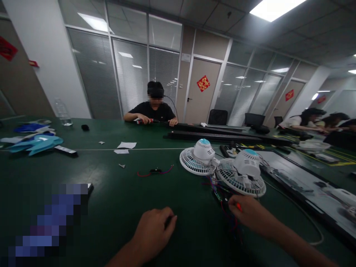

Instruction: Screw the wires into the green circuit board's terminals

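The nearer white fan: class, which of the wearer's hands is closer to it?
Right. The right hand is close by the fan, just on the wearer's side of it; the left hand is farther off, to its left and nearer the wearer.

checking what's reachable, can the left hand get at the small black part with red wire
Probably yes: the small black part lies on the green table just beyond the left hand, with nothing visible standing between them.
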Demonstrator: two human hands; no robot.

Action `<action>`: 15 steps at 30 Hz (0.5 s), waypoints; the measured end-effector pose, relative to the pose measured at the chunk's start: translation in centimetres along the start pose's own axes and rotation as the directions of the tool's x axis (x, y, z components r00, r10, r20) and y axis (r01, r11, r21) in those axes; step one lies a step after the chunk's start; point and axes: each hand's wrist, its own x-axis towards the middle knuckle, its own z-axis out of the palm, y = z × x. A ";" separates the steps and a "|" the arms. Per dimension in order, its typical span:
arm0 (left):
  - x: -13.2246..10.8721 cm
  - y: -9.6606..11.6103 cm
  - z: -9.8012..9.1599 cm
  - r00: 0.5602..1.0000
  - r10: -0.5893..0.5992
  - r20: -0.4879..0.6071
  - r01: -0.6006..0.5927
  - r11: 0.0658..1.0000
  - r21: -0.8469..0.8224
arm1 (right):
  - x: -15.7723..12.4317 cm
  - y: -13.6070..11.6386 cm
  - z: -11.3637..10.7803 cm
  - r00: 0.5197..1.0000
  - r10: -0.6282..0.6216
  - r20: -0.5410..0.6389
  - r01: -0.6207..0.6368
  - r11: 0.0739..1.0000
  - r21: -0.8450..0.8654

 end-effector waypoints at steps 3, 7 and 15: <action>-0.1 0.0 0.0 1.000 0.013 -0.006 -0.013 1.000 0.003 | 0.6 -1.2 0.9 0.999 0.018 -0.048 -0.022 0.996 -0.092; -0.3 0.1 -0.1 1.000 0.025 0.005 -0.025 1.000 0.008 | 1.9 -2.3 1.1 0.998 0.027 -0.049 -0.036 0.981 -0.193; -0.3 -0.1 -0.3 0.998 0.063 -0.020 -0.063 0.998 -0.005 | 3.9 -2.5 1.1 0.999 0.046 0.018 -0.039 0.954 -0.298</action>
